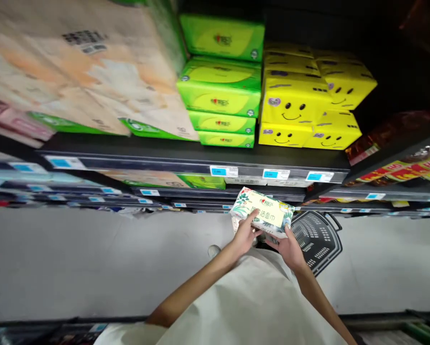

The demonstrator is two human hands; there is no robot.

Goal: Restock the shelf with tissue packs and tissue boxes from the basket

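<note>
I hold a soft tissue pack [263, 213] with a leaf pattern and a pale label in both hands, low in front of the shelves. My left hand [244, 234] grips its left end, fingers curled over the top edge. My right hand [289, 248] closes on its lower right side from beneath. The pack is tilted, label facing up.
A black shopping basket [317, 237] sits on the grey floor just right of my hands. The shelf [200, 155] above carries green tissue packs [220, 81], yellow smiley-face packs [308, 103] and large beige bundles [85, 67]. Blue price tags [224, 171] line the shelf edge.
</note>
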